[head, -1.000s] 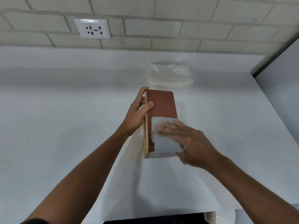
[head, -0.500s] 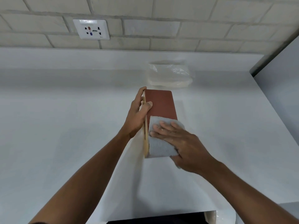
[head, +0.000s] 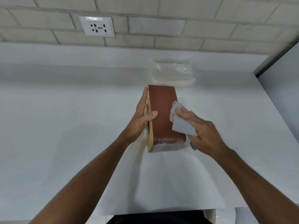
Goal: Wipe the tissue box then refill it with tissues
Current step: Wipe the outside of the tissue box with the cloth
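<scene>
Tissue box: a reddish-brown, leather-look rectangular tissue box (head: 161,110) stands on the white counter (head: 64,126), turned onto one long side. Its pale wooden face with the dispensing slot (head: 149,135) looks left, and a brown panel faces up.

Left hand: the left hand (head: 140,120) grips the box to steady it. Its fingers (head: 142,101) lie against the pale slotted face and the thumb is hooked over the brown upper panel.

Right hand: the right hand (head: 200,131) presses a folded pale grey cloth (head: 181,125) against the upper right edge of the box. Its fingers (head: 184,111) lie nearly straight on top of the cloth, pushing rather than pinching. How the thumb sits under the cloth is hidden.

Refill: a clear plastic-wrapped pack of white tissues (head: 174,75) lies on the counter just behind the box, close to the back wall, and looks sealed and untouched.

Surroundings: a white wall socket (head: 97,26) is set in the pale brick wall above the counter.

Progress: wiping is under way. The cloth is at the right-hand side, so the top panel may already be done, though the brown surface shows no clear sign either way.

Left to do: probably the remaining faces, then setting the cloth down, opening the box and the pack, and loading the tissues. None of the refill has begun.
</scene>
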Action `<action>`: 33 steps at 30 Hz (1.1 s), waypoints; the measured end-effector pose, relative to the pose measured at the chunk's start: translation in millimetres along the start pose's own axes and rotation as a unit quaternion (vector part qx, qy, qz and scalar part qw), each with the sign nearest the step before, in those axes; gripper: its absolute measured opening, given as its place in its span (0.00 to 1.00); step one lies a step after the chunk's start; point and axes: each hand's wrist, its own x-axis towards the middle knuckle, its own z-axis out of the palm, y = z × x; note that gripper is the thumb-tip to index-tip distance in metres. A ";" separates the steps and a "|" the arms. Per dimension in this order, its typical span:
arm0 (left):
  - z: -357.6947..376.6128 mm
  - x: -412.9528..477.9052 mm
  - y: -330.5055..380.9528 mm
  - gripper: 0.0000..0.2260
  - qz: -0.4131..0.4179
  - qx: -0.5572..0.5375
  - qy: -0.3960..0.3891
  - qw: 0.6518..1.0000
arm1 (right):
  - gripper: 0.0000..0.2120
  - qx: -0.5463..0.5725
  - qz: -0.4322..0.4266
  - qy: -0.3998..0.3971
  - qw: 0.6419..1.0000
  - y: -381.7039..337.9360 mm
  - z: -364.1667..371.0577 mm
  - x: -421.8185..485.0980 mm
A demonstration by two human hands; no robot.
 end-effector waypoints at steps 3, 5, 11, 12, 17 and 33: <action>4.0 2.5 -5.3 0.36 0.027 0.029 0.027 0.999 | 0.30 -0.045 -0.089 -0.031 0.995 -14.4 9.7 -13.1; 5.4 4.3 -8.3 0.33 0.039 0.046 0.041 0.997 | 0.33 -0.043 -0.092 -0.043 0.994 -7.4 6.5 -16.9; 1.8 8.1 -15.7 0.25 0.077 0.085 0.080 0.990 | 0.28 -0.091 -0.122 -0.055 0.987 -32.3 12.2 -8.5; 0.4 8.9 -14.8 0.24 0.087 0.104 0.080 0.988 | 0.27 -0.095 -0.158 -0.078 0.980 -38.8 19.9 -11.2; -3.4 8.4 -19.0 0.23 0.084 0.095 0.060 0.990 | 0.31 -0.073 -0.039 -0.015 0.996 -24.0 6.1 -4.0; -2.6 11.9 -23.3 0.22 0.101 0.082 0.046 0.990 | 0.29 -0.087 -0.082 -0.032 0.992 -32.8 12.3 1.6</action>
